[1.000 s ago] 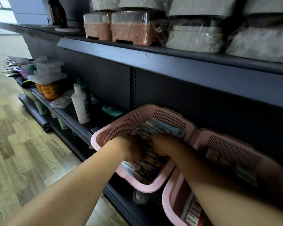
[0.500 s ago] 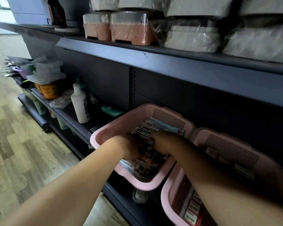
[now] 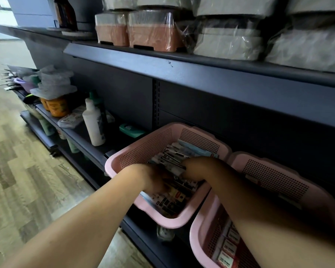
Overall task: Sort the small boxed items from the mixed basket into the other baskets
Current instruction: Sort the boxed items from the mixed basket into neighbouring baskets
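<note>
- Head view, centre-low: mixed basket (image 3: pixel 143 151), pink w/ perforated walls, sits on the dark shelf (image 3: pixel 85 138). It's packed w/ small boxed items (image 3: pixel 174 198).
- Boxes look stood on edge in a row running near-to-far. Their long sides seem to lie roughly left-right across the frame, but print is blurred, so not sure.
- Left hand (image 3: pixel 155 178) is in at the basket's near-left part and right hand (image 3: pixel 193 168) at its mid-right. The hands are just beside each other, both on top of the boxes.
- Fingers (image 3: pixel 163 188) of the left hand point down among the boxes. Right-hand fingers are tucked under the knuckles, out of sight. Can't tell for either hand whether they're clamped on a box or just parting the row.
- Boxes lie directly below and ahead of both sets of fingers, i.e. no reach needed.
- Second basket (image 3: pixel 278 182), also pink, is lower right of frame, just beside the mixed one. It already holds red-and-white boxes (image 3: pixel 228 246).
- Right forearm crosses over it, so the right hand is nearer for a drop there. Judgement: whichever box comes up likely travels right and toward the bottom of frame.
</note>
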Demonstrator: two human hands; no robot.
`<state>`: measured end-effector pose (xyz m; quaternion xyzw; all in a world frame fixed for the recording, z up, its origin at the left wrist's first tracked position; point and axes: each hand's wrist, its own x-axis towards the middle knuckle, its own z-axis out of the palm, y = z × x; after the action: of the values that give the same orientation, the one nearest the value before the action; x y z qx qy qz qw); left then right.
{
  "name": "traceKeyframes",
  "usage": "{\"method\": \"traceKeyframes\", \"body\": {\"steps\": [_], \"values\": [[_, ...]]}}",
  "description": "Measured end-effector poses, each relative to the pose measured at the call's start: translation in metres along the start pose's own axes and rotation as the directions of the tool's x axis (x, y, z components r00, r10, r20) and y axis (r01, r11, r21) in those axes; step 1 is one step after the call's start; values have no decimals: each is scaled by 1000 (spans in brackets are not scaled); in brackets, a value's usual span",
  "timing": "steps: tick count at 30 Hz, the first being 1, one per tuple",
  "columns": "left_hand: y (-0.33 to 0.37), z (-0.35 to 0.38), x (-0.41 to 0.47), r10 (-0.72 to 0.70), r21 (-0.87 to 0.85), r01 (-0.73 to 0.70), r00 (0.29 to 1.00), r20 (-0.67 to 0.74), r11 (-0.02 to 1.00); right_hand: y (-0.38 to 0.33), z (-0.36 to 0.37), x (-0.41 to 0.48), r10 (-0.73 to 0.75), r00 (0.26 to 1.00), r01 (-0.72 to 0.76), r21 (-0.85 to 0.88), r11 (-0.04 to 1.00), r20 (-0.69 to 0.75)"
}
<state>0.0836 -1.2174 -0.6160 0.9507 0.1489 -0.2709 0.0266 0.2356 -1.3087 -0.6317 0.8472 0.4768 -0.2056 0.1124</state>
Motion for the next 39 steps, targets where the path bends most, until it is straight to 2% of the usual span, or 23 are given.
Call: {"method": "traceKeyframes", "body": {"steps": [4, 9, 12, 20, 27, 30, 34, 37, 39], "values": [[1, -2, -11, 25, -123, -21, 999, 35, 992, 1, -1, -11, -45, 994, 50, 46, 998, -102], [9, -2, -24, -6, -121, 15, 998, 69, 993, -9, 7, -14, -58, 998, 57, -47, 997, -1], [9, -7, -29, 8, -191, 0, 999, 41, 982, -9, 3, -23, -69, 997, 68, -31, 997, -40], [-1, -10, -44, -19, -205, -29, 974, -226, 978, 24, -11, -66, -82, 951, 138, 170, 976, -299], [33, -27, -34, 64, -226, -190, 881, -469, 956, 73, -10, -138, 46, 922, 108, 369, 923, -384], [67, -40, -31, 174, -144, -292, 826, -536, 946, 103, 3, -175, 116, 910, 29, 341, 940, -399], [111, -48, -23, 285, -95, -390, 798, -531, 916, 143, 27, -216, 179, 904, -32, 358, 933, -387], [137, -42, -15, 341, -34, -426, 767, -544, 904, 164, 49, -234, 199, 898, -70, 319, 945, -393], [147, -32, -8, 330, -20, -412, 756, -565, 911, 168, 63, -240, 210, 908, -105, 288, 952, -363]]}}
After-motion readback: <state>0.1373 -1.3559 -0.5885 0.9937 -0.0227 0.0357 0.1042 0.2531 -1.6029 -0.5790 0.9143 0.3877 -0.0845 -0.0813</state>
